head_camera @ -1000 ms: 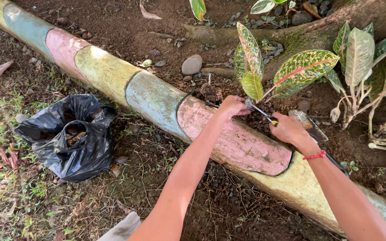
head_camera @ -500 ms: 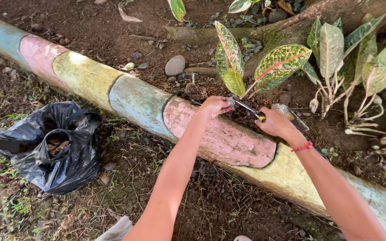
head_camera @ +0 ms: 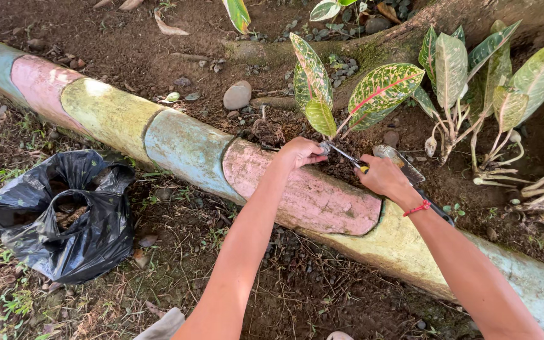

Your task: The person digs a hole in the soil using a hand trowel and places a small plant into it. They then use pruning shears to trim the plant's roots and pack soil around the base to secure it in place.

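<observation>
My left hand (head_camera: 300,152) pinches the base of a small plant (head_camera: 320,94) with speckled green and yellow leaves, growing in dark soil just beyond a painted log border (head_camera: 190,151). My right hand (head_camera: 382,177), with a red string on its wrist, grips garden shears (head_camera: 347,157). The thin metal blades of the shears reach left to the plant's stem, right beside my left fingers. A trowel blade (head_camera: 401,162) lies in the soil just behind my right hand.
A black plastic bag (head_camera: 64,217) holding debris lies open on the ground at the left. More leafy plants (head_camera: 473,82) stand at the right. A grey stone (head_camera: 237,96) rests in the bed. A mossy trunk or root (head_camera: 404,38) crosses the top.
The view has shifted slightly. Both hands stay at the plant's base, the shears still against the stem.
</observation>
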